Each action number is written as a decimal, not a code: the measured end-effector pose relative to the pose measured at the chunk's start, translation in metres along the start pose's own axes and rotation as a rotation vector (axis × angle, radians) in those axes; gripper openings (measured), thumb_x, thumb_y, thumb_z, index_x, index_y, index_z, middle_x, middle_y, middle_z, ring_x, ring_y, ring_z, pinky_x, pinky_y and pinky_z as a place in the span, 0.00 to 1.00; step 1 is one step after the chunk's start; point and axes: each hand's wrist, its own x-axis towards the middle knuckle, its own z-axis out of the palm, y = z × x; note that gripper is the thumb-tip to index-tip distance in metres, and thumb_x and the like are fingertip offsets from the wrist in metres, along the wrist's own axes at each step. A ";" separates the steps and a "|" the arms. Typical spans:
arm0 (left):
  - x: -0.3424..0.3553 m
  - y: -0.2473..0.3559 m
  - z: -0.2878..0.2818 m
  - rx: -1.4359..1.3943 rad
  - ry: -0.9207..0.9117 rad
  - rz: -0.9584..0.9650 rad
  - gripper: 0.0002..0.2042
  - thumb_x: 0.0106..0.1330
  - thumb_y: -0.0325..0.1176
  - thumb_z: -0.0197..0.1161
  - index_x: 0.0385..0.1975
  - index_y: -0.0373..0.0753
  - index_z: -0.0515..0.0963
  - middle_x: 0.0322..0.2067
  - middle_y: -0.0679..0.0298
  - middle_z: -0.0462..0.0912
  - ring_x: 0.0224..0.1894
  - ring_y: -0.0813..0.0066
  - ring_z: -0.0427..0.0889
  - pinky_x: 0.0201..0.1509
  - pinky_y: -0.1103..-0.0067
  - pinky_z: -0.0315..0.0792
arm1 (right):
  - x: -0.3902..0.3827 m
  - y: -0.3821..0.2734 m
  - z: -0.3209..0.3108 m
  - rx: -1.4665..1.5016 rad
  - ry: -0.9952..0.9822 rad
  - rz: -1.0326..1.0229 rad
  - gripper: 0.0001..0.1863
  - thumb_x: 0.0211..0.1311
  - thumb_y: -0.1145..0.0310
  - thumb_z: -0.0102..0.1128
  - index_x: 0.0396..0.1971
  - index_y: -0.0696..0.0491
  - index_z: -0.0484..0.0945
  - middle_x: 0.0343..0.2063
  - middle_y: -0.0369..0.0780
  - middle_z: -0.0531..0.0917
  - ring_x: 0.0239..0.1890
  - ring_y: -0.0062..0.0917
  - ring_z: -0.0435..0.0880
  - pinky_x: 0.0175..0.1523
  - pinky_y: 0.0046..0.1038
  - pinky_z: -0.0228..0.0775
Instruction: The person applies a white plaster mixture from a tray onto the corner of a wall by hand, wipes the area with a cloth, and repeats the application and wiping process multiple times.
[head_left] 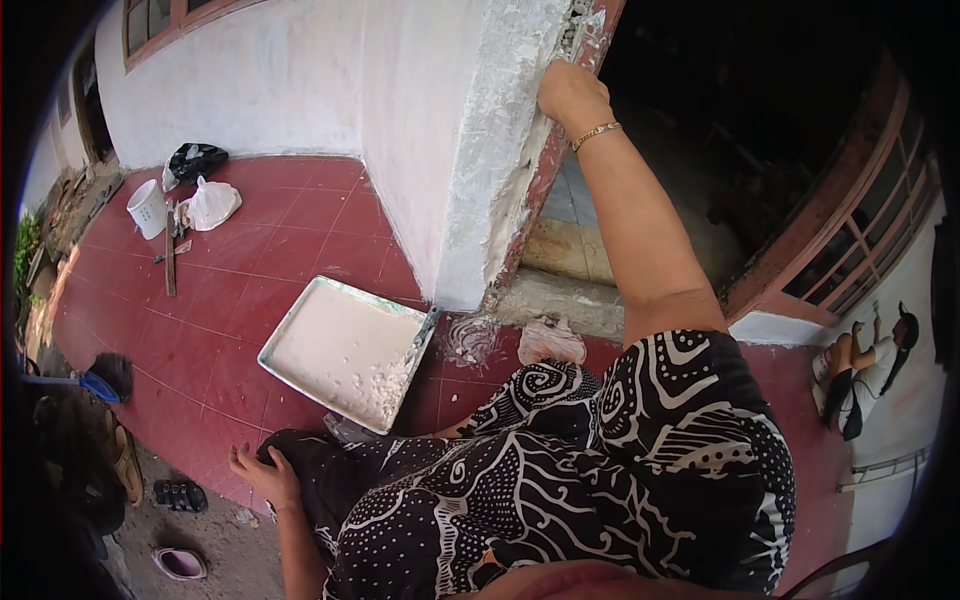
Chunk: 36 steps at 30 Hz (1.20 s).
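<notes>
My right hand (572, 95) is raised against the rough, chipped plaster edge (516, 190) of the doorway, fingers curled; whatever it may hold is hidden. My left hand (265, 468) rests low by my leg on the patterned dark cloth of my clothing, its fingers apart with nothing in them. In front of me on the red tiles sits a rectangular tray (330, 345) of creamy white mixture with lumps along its right side. A crumpled pale cloth (550, 340) lies beside the doorway step (550, 300).
A white bucket (148, 208), white bag (213, 204), black bag (195, 160) and wooden strip (170, 265) lie back left. Sandals (178, 494) and a blue-handled tool (100, 382) are at lower left. At right, another person (870, 370) crouches by the wall.
</notes>
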 end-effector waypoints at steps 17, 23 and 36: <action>0.000 0.002 -0.001 -0.056 -0.017 -0.008 0.21 0.59 0.26 0.60 0.52 0.31 0.65 0.59 0.41 0.57 0.56 0.45 0.67 0.52 0.67 0.71 | 0.038 0.022 -0.031 0.264 -0.081 -0.116 0.15 0.55 0.71 0.49 0.32 0.66 0.81 0.29 0.54 0.82 0.30 0.43 0.83 0.35 0.37 0.77; 0.000 0.003 0.000 -0.046 -0.021 -0.012 0.21 0.59 0.26 0.59 0.52 0.31 0.65 0.59 0.42 0.58 0.55 0.46 0.68 0.51 0.67 0.72 | 0.048 -0.001 -0.074 -0.007 0.070 -0.010 0.10 0.53 0.74 0.55 0.33 0.61 0.83 0.33 0.50 0.84 0.37 0.42 0.85 0.42 0.33 0.77; 0.003 -0.001 0.001 -0.072 -0.091 -0.065 0.21 0.59 0.28 0.60 0.52 0.31 0.66 0.58 0.42 0.60 0.51 0.50 0.70 0.50 0.68 0.71 | 0.017 0.018 -0.104 0.284 0.457 -0.087 0.14 0.48 0.72 0.60 0.36 0.61 0.82 0.36 0.54 0.83 0.42 0.47 0.82 0.48 0.39 0.74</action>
